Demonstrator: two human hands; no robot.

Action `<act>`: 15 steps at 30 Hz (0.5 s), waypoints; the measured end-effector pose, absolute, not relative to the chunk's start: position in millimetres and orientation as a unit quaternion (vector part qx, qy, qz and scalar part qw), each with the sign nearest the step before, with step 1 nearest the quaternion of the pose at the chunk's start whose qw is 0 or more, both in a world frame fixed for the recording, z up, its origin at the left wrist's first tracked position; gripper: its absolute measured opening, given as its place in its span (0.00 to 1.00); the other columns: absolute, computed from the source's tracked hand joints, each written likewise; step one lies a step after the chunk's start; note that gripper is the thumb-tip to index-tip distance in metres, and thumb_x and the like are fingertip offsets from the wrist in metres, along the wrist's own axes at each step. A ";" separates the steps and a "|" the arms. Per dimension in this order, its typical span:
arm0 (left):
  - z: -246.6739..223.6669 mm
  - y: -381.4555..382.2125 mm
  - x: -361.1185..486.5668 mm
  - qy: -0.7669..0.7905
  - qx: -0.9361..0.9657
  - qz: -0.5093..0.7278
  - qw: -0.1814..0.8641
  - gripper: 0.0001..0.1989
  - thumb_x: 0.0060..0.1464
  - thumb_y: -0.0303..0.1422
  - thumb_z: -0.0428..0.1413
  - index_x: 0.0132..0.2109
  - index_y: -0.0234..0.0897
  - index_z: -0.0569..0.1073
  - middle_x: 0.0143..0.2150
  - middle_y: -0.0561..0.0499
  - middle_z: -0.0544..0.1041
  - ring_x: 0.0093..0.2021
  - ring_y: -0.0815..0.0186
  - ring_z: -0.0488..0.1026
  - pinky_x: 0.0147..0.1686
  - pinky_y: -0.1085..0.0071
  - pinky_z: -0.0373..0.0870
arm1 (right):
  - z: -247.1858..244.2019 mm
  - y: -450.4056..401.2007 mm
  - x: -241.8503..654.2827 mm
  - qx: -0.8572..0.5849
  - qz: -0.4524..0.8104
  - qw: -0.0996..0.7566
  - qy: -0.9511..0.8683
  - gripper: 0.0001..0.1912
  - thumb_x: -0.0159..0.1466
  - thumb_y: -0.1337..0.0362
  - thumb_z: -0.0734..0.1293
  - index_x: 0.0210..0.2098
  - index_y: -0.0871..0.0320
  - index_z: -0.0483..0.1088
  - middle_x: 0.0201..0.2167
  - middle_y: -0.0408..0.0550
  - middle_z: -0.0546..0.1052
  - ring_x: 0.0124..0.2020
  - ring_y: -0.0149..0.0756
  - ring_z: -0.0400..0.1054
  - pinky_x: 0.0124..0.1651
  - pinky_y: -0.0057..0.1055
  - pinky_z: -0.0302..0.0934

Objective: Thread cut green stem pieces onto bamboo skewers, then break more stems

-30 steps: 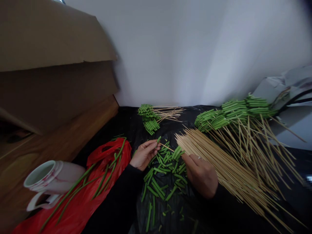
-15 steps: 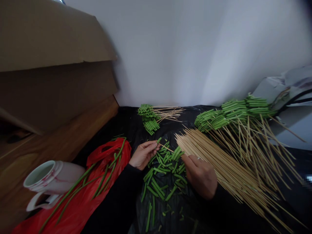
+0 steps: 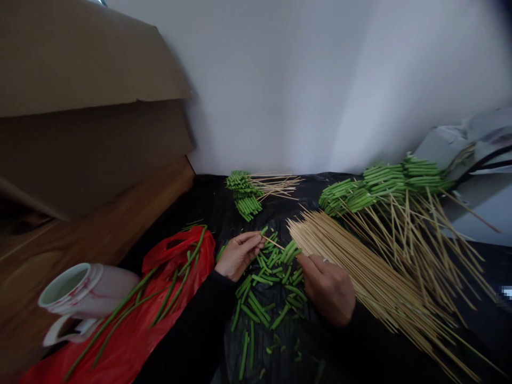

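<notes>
1. Our left hand [image 3: 241,256] was closed in a pinch, thumb against fingers, around a short, green, rod-shaped bean piece [image 3: 264,230], one end of which poked out past the fingertips.
2. Our right hand [image 3: 330,290] was wrapped firmly around a thin, pale wooden skewer [image 3: 274,242], just behind a row of green bean segments [image 3: 290,252] side by side on it.
3. A bare stretch of skewer ran between the hands to the left fingertips; we could not tell whether its point had pierced the piece.
4. To do this well, we judged, we needed the piece square across the skewer, entered at mid-length, with the left fingers clear of the point's path.
5. We thought a slow, straight push was best, since a crooked one might split the bean.
6. Sliding each piece snugly against its neighbours seemed wise, matching the tidy rows of loaded green skewers [image 3: 248,207] at the far side.
7. Loose cut green beans [image 3: 262,279] lay below on the black plastic sheet [image 3: 212,202], left of the bundle of bare wooden sticks [image 3: 360,261], within easy reach.
</notes>
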State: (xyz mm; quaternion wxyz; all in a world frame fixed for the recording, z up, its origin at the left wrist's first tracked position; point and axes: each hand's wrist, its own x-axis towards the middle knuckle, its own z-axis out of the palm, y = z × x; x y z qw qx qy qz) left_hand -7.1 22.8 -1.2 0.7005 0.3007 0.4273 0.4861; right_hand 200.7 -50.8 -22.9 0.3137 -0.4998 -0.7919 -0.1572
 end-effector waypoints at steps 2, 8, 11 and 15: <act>-1.3 23.6 -8.3 0.426 0.290 0.480 0.710 0.11 0.41 0.26 0.67 0.35 0.30 0.79 0.30 0.48 0.79 0.28 0.74 0.74 0.28 0.82 0.70 | -22.6 -51.0 200.6 -0.499 -0.161 0.314 -0.791 0.13 0.64 0.73 0.58 0.42 0.61 0.73 0.23 0.43 0.67 0.24 0.31 0.58 0.29 0.33 0.46; -1.6 24.6 -12.0 0.417 0.282 0.458 0.733 0.07 0.43 0.25 0.66 0.34 0.30 0.79 0.29 0.49 0.78 0.27 0.75 0.73 0.27 0.81 0.70 | -25.3 -52.1 200.4 -0.501 -0.167 0.311 -0.790 0.14 0.63 0.74 0.58 0.42 0.61 0.73 0.23 0.43 0.67 0.24 0.31 0.57 0.29 0.34 0.46; -1.7 23.3 -11.0 0.421 0.294 0.453 0.729 0.08 0.42 0.26 0.67 0.33 0.30 0.79 0.29 0.49 0.78 0.27 0.75 0.73 0.28 0.81 0.70 | -26.3 -53.0 200.1 -0.499 -0.162 0.311 -0.792 0.15 0.63 0.74 0.58 0.43 0.61 0.72 0.24 0.44 0.68 0.25 0.31 0.58 0.29 0.33 0.46; -2.5 21.9 -7.9 0.429 0.311 0.446 0.721 0.10 0.38 0.28 0.69 0.31 0.29 0.79 0.29 0.49 0.79 0.27 0.75 0.73 0.28 0.82 0.69 | -25.7 -54.1 199.0 -0.498 -0.150 0.310 -0.796 0.14 0.64 0.74 0.58 0.43 0.61 0.72 0.24 0.44 0.68 0.25 0.32 0.58 0.29 0.34 0.46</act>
